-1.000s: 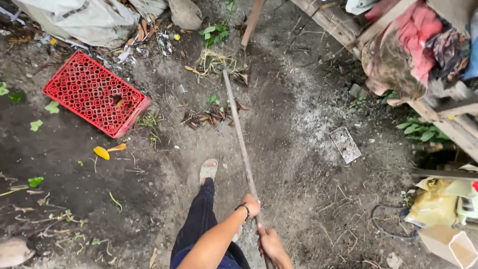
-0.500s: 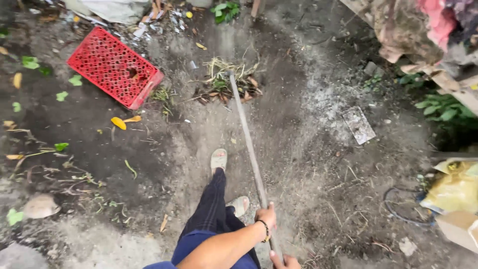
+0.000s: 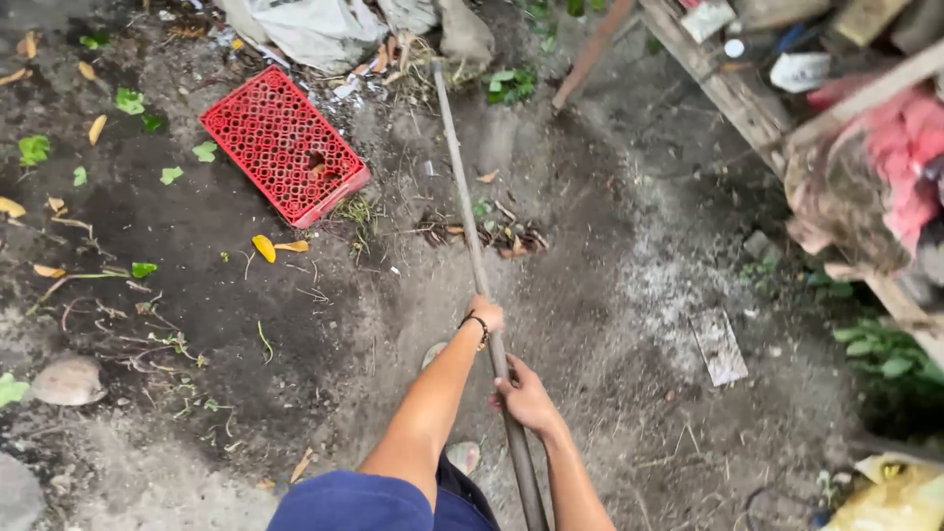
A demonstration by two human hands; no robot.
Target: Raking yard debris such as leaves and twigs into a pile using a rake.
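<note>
I note both hands closed on the long grey wooden pole (image 3: pixel 479 265): the left hand (image 3: pixel 484 317), with a dark band at the wrist, is wrapped round it further up, and the right hand (image 3: pixel 524 395) grips it lower down, nearer the body, the two a short way apart. The pole runs from the bottom edge of the view up and slightly left, its far end at the heap of dry straw and rubbish (image 3: pixel 418 69) below the pale crumpled sacking (image 3: pixel 315 29). Half a second ago that end lay on the small pile of dead leaves and twigs (image 3: pixel 492 234) in mid-ground; it now reaches well past that pile, which sits just right of the shaft, so I judge the stroke to have gone outward and the gathered pile to be left where it was. The view has tilted up accordingly. The red plastic lattice crate (image 3: pixel 285 143) lies flat on the dark soil (image 3: pixel 197 236) to the left of the pole, apart from it, with yellow fallen leaves (image 3: pixel 264 247) just below. A weathered timber rack (image 3: pixel 728 88) holding pink cloth (image 3: pixel 900 157) stands at right. I cannot make out the tool's head among the straw.
</note>
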